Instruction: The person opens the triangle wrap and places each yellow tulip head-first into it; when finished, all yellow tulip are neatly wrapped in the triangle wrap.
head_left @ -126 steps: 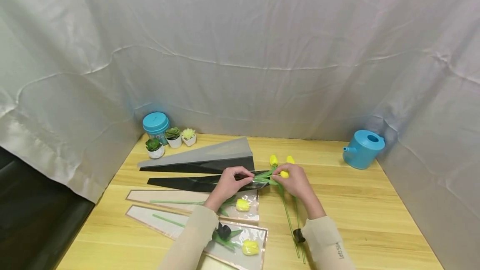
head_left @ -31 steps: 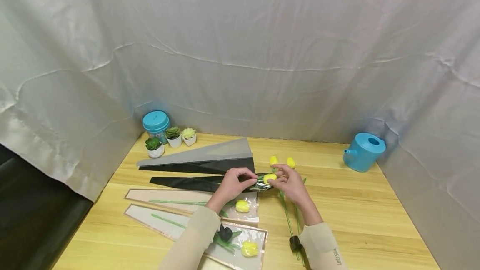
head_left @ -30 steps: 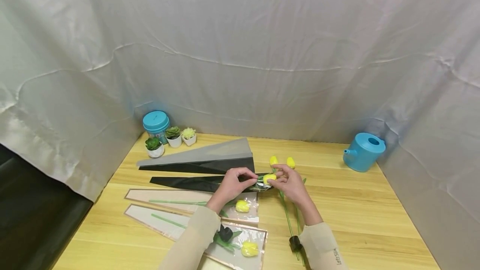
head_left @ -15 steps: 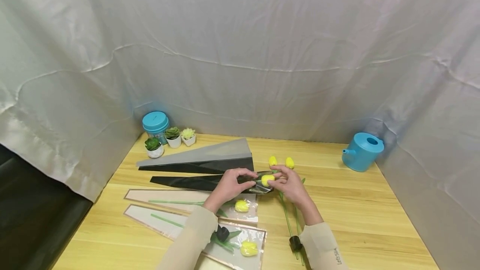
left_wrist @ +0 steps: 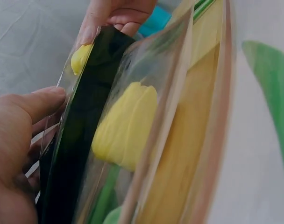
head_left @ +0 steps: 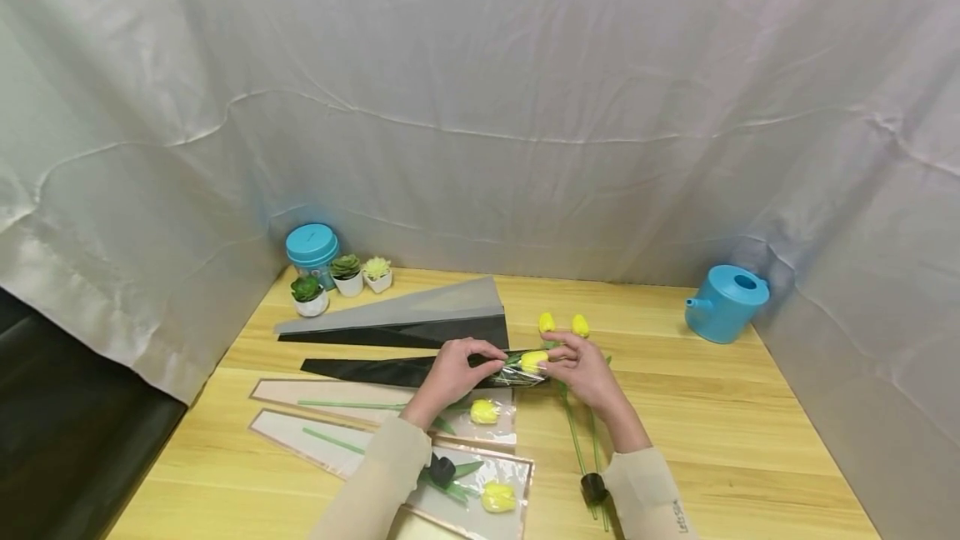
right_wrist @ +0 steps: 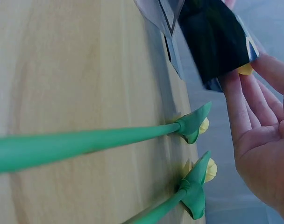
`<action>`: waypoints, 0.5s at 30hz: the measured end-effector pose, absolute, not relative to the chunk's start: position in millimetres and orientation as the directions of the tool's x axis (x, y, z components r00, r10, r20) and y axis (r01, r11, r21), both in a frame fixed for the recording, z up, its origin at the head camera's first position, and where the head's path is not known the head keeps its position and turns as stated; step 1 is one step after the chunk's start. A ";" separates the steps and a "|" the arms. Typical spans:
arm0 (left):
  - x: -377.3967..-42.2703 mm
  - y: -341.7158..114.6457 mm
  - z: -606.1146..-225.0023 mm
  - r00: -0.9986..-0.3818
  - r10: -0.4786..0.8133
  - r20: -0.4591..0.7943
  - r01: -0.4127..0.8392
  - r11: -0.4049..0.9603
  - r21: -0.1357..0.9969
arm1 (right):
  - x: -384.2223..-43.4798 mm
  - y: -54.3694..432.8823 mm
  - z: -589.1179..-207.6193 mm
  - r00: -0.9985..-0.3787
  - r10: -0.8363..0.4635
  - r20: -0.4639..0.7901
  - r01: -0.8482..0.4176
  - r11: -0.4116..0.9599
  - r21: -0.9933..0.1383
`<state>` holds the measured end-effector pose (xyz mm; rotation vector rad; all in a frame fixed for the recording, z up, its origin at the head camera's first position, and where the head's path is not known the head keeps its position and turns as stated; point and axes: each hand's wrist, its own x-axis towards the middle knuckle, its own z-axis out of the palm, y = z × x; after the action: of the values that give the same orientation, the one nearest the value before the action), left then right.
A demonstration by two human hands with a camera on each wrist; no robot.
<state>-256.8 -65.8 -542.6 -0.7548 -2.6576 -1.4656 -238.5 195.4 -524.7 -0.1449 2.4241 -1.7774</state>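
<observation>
A yellow artificial tulip (head_left: 534,361) lies inside a long black flower sleeve (head_left: 360,371) with a clear front, its bloom at the wide mouth. My left hand (head_left: 456,375) pinches the sleeve's clear film just behind the bloom, thumb on top and fingers behind in the left wrist view. My right hand (head_left: 588,373) holds the bloom at the mouth between thumb and fingers; the right wrist view shows a bit of yellow petal past the sleeve's dark back (right_wrist: 216,42). Most of the stem is hidden inside the sleeve.
Two pale sleeves (head_left: 330,390) holding yellow tulips lie nearer me, partly under my left forearm. A grey-and-black sleeve (head_left: 420,311) lies behind. Two loose tulips (head_left: 580,325) lie by my right wrist. Potted succulents (head_left: 347,273), a blue tin (head_left: 311,244) and a blue watering can (head_left: 726,304) stand at the back.
The tulip has slid left into the black sleeve, its bloom now under the clear film at the mouth. My right hand shifted from the leaves to the bloom; my left moved slightly left.
</observation>
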 end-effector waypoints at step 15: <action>-254.0 -66.2 -537.5 -0.880 0.424 0.216 0.392 0.391 0.833 | -239.5 189.7 -527.7 -0.967 -0.250 -0.054 -0.018 0.277 -0.961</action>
<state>-254.0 -66.2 -537.5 -0.7771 -2.6460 -1.5703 -239.5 189.7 -527.7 -0.2503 2.3479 -1.7631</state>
